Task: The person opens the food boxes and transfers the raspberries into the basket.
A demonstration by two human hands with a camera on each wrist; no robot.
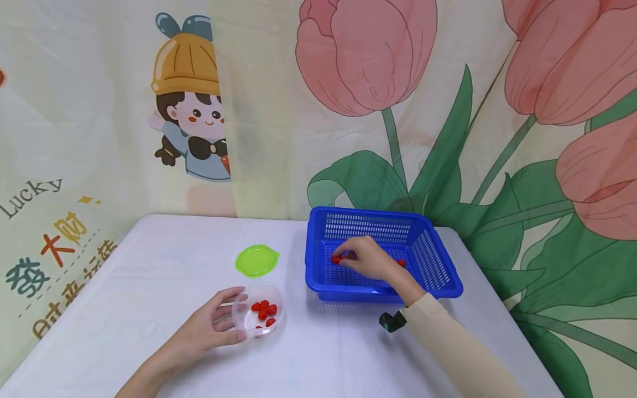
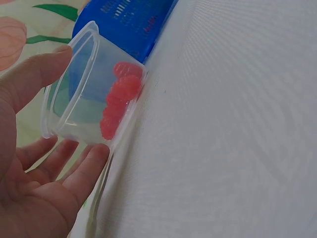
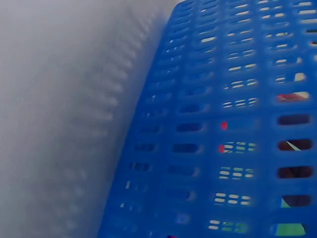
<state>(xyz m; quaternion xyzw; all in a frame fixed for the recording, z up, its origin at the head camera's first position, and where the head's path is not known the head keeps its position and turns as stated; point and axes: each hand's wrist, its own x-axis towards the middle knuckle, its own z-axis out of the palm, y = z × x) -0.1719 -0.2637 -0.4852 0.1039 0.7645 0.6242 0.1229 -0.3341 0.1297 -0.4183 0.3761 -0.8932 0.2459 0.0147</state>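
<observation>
The left hand (image 1: 206, 326) holds a clear cup (image 1: 259, 291) at the left, thumb on its near side and fingers around the far side. The cup stands upright, with several red berries (image 1: 262, 316) in its bottom. The right hand (image 1: 367, 260) reaches into the blue basket (image 1: 368, 213), finger and thumb at a couple of berries (image 1: 335, 259) (whether they pinch one, I cannot tell). Another berry (image 1: 401, 263) lies to the right, inside the basket. A green lid (image 1: 256, 261) lies just beyond the cup, on the white table (image 1: 189, 254).
</observation>
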